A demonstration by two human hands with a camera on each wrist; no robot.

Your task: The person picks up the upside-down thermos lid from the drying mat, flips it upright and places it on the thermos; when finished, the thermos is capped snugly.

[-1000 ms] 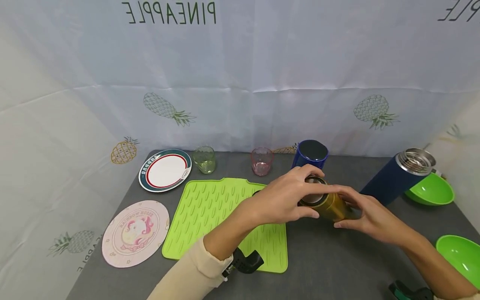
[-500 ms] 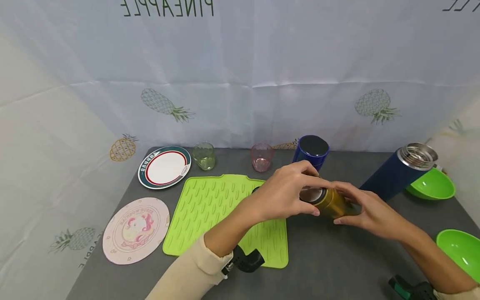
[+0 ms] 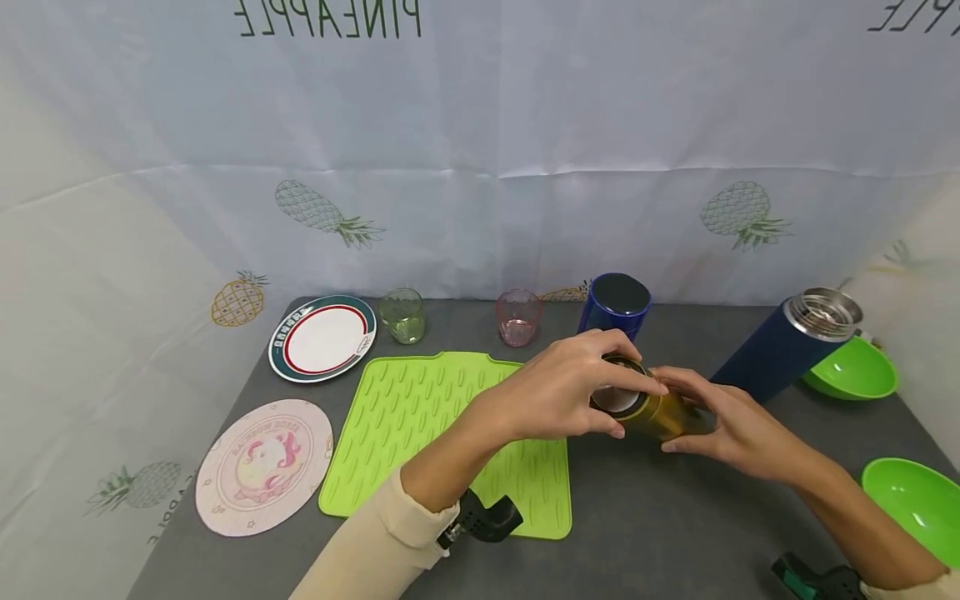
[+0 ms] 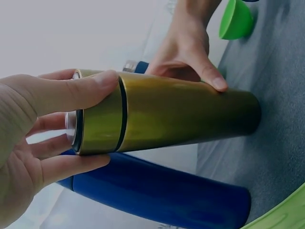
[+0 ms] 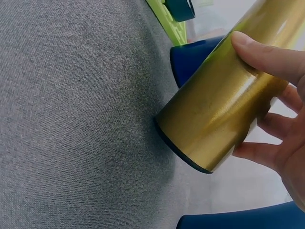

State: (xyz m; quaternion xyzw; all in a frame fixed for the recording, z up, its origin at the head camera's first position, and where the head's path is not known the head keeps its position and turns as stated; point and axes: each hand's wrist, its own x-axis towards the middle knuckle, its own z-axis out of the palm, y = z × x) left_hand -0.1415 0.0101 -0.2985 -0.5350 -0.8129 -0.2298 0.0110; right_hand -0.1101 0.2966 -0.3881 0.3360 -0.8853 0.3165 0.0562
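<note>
A gold thermos (image 3: 662,417) stands in front of me, tilted slightly in the head view, with a dark rim and a pale recess in its top. My left hand (image 3: 566,387) grips its top section, thumb and fingers spread round the gold cap (image 4: 101,119) above a black seam. Lower down, my right hand (image 3: 738,425) holds the body, thumb on one side and fingers on the other. In the right wrist view the thermos's dark base (image 5: 183,150) is close over the grey table. A blue thermos (image 3: 615,307) with a dark top is just behind.
On the right stand an uncapped navy thermos (image 3: 780,346) and two green bowls (image 3: 855,371). A lime drying mat (image 3: 405,417) lies left of the hands, bearing a dark blue cap (image 5: 180,9). Farther left are two round plates (image 3: 322,340); green and pink glasses (image 3: 518,319) stand behind.
Both hands stay on the gold thermos. The left hand's fingers shift a little around its top, and more of the dark rim shows now than half a second ago.
</note>
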